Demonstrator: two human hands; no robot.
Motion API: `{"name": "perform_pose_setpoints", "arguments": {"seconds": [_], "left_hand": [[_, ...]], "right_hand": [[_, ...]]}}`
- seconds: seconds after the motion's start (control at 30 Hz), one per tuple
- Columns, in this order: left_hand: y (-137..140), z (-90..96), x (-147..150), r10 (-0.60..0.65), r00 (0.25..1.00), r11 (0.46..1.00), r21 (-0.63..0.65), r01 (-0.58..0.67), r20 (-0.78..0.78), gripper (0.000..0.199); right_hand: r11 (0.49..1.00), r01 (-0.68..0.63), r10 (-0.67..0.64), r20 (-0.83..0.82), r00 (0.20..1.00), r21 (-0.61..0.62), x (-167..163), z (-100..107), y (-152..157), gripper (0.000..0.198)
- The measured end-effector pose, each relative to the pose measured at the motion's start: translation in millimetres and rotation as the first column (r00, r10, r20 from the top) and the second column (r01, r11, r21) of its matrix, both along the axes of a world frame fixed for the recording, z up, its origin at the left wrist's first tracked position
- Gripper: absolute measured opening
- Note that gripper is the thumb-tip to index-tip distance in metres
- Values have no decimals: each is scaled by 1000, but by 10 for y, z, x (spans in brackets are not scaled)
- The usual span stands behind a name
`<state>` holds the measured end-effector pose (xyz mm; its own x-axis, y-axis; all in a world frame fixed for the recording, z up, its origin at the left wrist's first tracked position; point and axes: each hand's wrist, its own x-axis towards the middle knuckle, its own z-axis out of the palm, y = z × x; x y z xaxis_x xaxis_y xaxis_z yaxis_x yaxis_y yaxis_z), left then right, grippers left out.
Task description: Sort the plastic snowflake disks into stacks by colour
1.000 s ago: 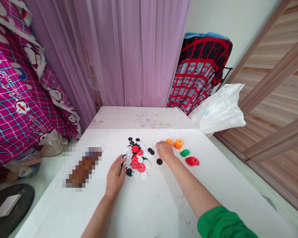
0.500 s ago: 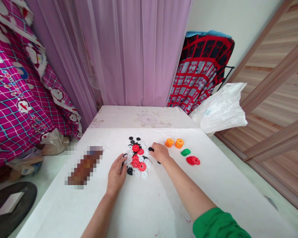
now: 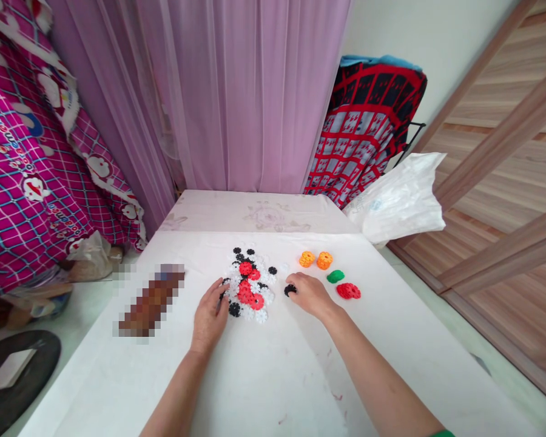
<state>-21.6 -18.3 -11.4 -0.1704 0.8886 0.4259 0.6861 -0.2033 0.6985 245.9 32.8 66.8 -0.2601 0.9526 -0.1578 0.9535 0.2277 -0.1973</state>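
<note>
A pile of plastic snowflake discs, white with red (image 3: 244,294) and black (image 3: 235,310) ones among them, lies mid-table. At the pile's left edge rests my left hand (image 3: 210,315), its thumb apart from the outstretched fingers. Black discs show beside and partly behind those fingertips. To the right of the pile, my right hand (image 3: 308,293) has its fingers closed on a black snowflake disc (image 3: 290,290) low over the white tabletop. Whether more discs sit under that hand is hidden. A loose black disc (image 3: 272,270) lies between the pile and the right hand.
Beyond my right hand stand two orange disc stacks (image 3: 324,260), with a green stack (image 3: 335,277) and a red stack (image 3: 348,291) nearer. A blurred-out object (image 3: 152,300) lies on the left. A white plastic bag (image 3: 398,197) hangs by the table's far right corner.
My right hand has moved right and nearer to me, away from the pile, with a black disc at its fingertips. My left hand stays at the pile. The view has shifted slightly.
</note>
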Motion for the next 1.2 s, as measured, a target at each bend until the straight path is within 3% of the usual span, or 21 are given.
{"name": "perform_pose_setpoints", "arguments": {"seconds": [0.43,0.63,0.77,0.87,1.0,1.2], "left_hand": [[0,-12,-4,1,1000,1000,11,0,-27,30],[-1,-19,-2,-3,1000,1000,9,3,-16,29],[-7,-23,-2,-8,1000,1000,2,8,-15,30],[-7,-28,-2,-1,1000,1000,3,1,-14,29],[-1,-28,-1,4,1000,1000,2,-4,-14,29],[-1,-4,0,4,1000,1000,-6,-4,-20,29]], "right_hand": [[999,-51,51,17,999,-19,-94,-47,-9,27],[997,-57,59,44,997,-55,-119,53,45,25],[999,-48,47,75,996,19,-191,128,236,27],[986,-154,145,122,982,66,-272,120,443,35],[950,-312,304,158,940,29,-331,49,645,39],[948,-317,313,160,936,-1,-324,72,702,26]]}}
